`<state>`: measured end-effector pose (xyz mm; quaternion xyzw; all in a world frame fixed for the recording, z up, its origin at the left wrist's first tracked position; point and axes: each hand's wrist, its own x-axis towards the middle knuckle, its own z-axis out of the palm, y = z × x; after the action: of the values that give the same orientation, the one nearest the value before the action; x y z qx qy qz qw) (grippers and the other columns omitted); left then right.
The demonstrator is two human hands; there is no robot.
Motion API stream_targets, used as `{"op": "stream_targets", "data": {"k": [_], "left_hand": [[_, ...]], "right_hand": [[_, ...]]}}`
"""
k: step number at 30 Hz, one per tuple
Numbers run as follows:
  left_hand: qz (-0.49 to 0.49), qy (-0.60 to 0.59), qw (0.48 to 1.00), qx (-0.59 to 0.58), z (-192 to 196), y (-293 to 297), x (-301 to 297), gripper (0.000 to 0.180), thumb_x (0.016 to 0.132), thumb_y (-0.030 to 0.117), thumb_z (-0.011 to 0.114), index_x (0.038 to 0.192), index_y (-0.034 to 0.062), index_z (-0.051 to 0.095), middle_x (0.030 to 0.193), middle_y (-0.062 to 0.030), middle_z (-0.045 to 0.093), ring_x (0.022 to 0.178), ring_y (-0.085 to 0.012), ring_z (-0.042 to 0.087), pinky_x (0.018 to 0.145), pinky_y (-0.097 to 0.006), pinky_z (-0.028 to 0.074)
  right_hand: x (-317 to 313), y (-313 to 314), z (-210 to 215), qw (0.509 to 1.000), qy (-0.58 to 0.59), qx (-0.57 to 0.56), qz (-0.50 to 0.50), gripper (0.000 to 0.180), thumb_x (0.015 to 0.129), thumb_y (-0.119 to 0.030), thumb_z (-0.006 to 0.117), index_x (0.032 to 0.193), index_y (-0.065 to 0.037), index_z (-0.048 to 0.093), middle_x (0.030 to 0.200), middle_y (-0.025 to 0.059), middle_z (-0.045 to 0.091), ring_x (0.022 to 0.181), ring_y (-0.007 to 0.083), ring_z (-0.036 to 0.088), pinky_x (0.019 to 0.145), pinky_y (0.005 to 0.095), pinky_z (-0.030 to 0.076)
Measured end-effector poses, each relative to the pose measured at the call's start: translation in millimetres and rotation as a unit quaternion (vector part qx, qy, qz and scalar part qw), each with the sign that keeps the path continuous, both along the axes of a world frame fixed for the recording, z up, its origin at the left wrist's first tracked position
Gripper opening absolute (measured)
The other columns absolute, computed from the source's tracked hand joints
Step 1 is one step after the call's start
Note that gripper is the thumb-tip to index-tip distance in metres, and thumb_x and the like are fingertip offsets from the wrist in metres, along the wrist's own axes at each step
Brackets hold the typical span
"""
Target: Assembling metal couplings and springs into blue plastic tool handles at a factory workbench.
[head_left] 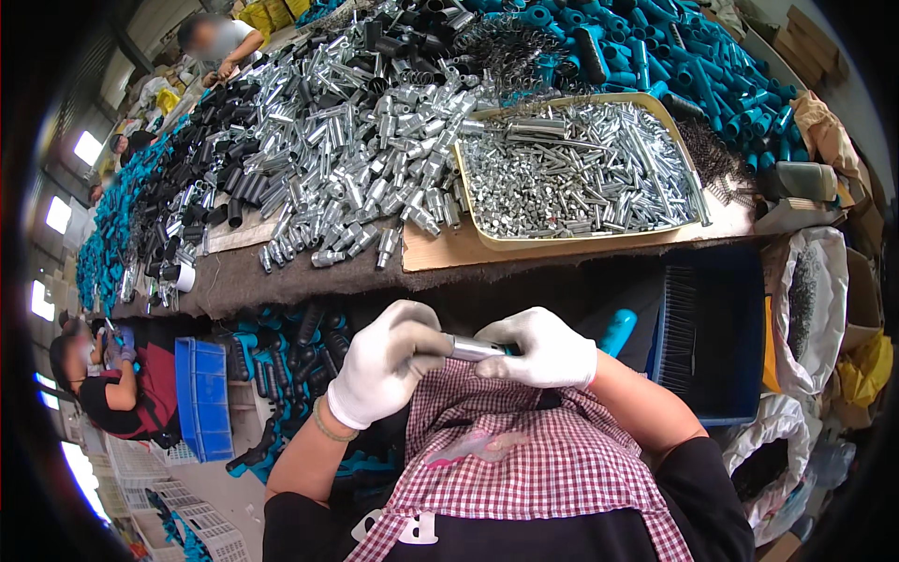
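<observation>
Both hands, in white gloves, meet in front of the checked apron. My left hand (389, 361) is closed around one end of a silver metal cylinder (476, 348), its fingers slightly blurred. From the other side, my right hand (543, 348) grips the cylinder, thumb and fingers pressed around it. A bit of teal shows between the right fingers. Past the right wrist sticks out a rounded teal tube end (618, 331); whether it joins the cylinder is hidden by the glove.
Beyond the hands, a bench carries a heap of silver metal sleeves (346, 159), a cream tray (506, 244) of small pins, and teal handles (646, 56). A blue bin (201, 398) stands left, a dark blue container (730, 347) right. Co-workers (122, 375) sit at the left.
</observation>
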<state>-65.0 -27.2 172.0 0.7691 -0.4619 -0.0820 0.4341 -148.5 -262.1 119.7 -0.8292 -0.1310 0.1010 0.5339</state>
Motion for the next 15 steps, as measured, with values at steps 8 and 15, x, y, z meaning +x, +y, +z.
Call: {"op": "stream_targets", "data": {"k": [8, 15], "left_hand": [[0.073, 0.187, 0.976, 0.090, 21.1, 6.9, 2.7, 0.050, 0.074, 0.017, 0.084, 0.115, -0.0023, 0.063, 0.100, -0.0113, 0.065, 0.081, -0.0170, 0.064, 0.071, -0.029, 0.050], [-0.072, -0.141, 0.987, 0.002, 15.8, -3.7, 1.2, 0.033, 0.080, 0.010, 0.076, 0.109, 0.0000, 0.066, 0.106, -0.0178, 0.065, 0.090, -0.0312, 0.066, 0.082, -0.036, 0.053]], "right_hand": [[-2.6, 0.6, 0.6, 0.999, 0.014, 0.033, -0.021, 0.057, 0.085, -0.053, 0.070, 0.108, -0.001, 0.072, 0.086, 0.0205, 0.070, 0.081, 0.0347, 0.070, 0.075, 0.0410, 0.054], [-2.1, 2.8, 4.6, 0.998, -0.008, -0.059, -0.012, 0.051, 0.085, -0.050, 0.069, 0.110, -0.006, 0.072, 0.088, 0.0192, 0.071, 0.085, 0.0367, 0.069, 0.077, 0.0428, 0.054]]}}
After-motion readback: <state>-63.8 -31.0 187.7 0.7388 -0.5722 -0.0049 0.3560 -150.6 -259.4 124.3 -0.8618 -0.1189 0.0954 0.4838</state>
